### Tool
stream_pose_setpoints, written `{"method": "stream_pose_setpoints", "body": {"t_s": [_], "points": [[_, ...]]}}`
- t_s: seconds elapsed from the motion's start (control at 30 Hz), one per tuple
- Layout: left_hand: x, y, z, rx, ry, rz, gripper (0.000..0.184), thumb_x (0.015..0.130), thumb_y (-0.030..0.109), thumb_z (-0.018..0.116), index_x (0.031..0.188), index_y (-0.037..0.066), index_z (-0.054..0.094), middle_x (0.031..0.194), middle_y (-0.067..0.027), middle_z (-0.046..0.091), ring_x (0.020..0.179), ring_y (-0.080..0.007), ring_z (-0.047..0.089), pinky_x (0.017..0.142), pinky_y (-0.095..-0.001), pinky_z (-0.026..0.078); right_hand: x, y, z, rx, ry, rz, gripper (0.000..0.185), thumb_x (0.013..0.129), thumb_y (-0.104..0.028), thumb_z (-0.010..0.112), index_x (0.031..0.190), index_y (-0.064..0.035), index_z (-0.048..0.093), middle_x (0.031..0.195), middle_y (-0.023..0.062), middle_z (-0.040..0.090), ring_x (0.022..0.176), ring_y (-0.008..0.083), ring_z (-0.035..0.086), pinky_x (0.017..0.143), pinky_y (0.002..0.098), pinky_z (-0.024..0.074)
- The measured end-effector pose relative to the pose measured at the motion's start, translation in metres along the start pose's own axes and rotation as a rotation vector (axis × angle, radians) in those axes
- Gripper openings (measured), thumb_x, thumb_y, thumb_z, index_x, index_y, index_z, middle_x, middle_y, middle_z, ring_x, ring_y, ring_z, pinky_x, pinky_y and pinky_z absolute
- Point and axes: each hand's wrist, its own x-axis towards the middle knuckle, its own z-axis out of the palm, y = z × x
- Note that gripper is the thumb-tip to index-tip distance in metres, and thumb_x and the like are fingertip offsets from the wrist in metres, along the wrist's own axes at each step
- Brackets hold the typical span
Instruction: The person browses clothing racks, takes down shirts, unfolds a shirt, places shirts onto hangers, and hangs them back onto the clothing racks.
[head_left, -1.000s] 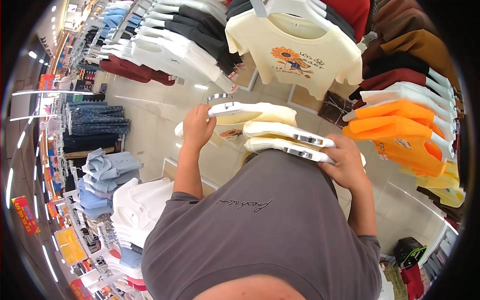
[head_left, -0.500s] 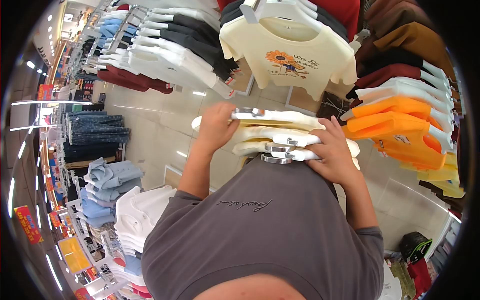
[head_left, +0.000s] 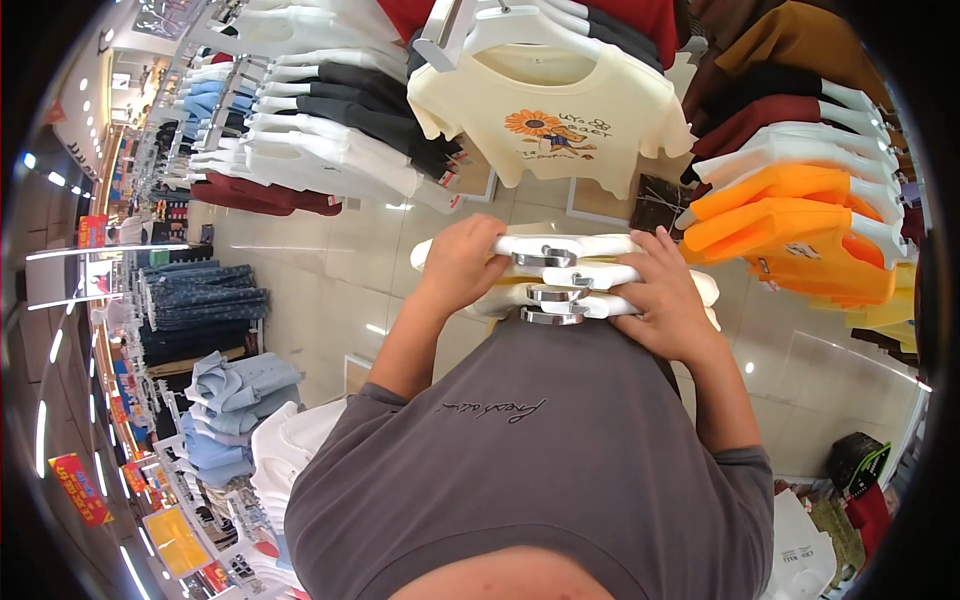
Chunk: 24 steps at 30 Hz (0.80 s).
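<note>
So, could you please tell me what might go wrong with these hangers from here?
The metal hooks sit close together above the white hangers, so they might tangle. The lowest hook appears very near the grey shirt and could snag it. If the left hand or right hand loosened, a hanger might slip towards the tiled floor.

To the right of the right fingers [head_left: 650, 265], we see orange shirts [head_left: 800, 228] hanging. Well left of the left fingers [head_left: 484, 228], we find dark blue jeans [head_left: 205, 305], with light-blue garments [head_left: 235, 390] below them.
</note>
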Motion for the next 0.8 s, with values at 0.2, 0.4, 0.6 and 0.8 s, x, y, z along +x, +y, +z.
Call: {"method": "stream_pose_setpoints", "body": {"t_s": [0.2, 0.4, 0.6, 0.8], "points": [[-0.017, -0.035, -0.002, 0.072, 0.039, -0.167, 0.025, 0.077, 0.008, 0.065, 0.101, 0.005, 0.058, 0.092, -0.0138, 0.062, 0.085, -0.0357, 0.060, 0.072, -0.0440, 0.048, -0.007, 0.013, -0.012, 0.101, -0.024, 0.059, 0.021, 0.065, -0.017, 0.077, 0.081, -0.0053, 0.069, 0.109, 0.0113, 0.060, 0.110, 0.0331, 0.053, 0.104, 0.0492, 0.0376], [-0.064, -0.079, -0.016, 0.159, 0.111, -0.452, 0.028, 0.081, 0.010, 0.060, 0.108, 0.005, 0.057, 0.098, -0.0175, 0.063, 0.090, -0.0386, 0.061, 0.075, -0.0463, 0.048, -0.002, 0.015, -0.036, 0.056, 0.069, 0.096, 0.024, 0.066, -0.017, 0.077, 0.084, -0.0037, 0.069, 0.106, 0.0118, 0.062, 0.096, 0.0336, 0.058, 0.082, 0.0417, 0.0455], [-0.115, -0.104, -0.022, 0.315, 0.103, -0.600, 0.025, 0.079, 0.009, 0.058, 0.104, 0.004, 0.056, 0.097, -0.0179, 0.062, 0.089, -0.0389, 0.060, 0.075, -0.0476, 0.048, 0.037, 0.021, -0.063, 0.003, 0.102, 0.100, 0.024, 0.069, -0.016, 0.074, 0.087, -0.0015, 0.068, 0.106, 0.0154, 0.062, 0.096, 0.0344, 0.058, 0.082, 0.0402, 0.0465], [-0.149, -0.105, -0.022, 0.304, 0.074, -0.727, 0.024, 0.079, 0.010, 0.058, 0.102, 0.003, 0.055, 0.096, -0.0196, 0.061, 0.090, -0.0405, 0.058, 0.078, -0.0484, 0.046, 0.103, 0.014, -0.091, -0.053, 0.087, 0.031, 0.030, 0.072, -0.022, 0.073, 0.091, 0.0008, 0.068, 0.107, 0.0176, 0.061, 0.096, 0.0351, 0.059, 0.083, 0.0392, 0.0465]]}}
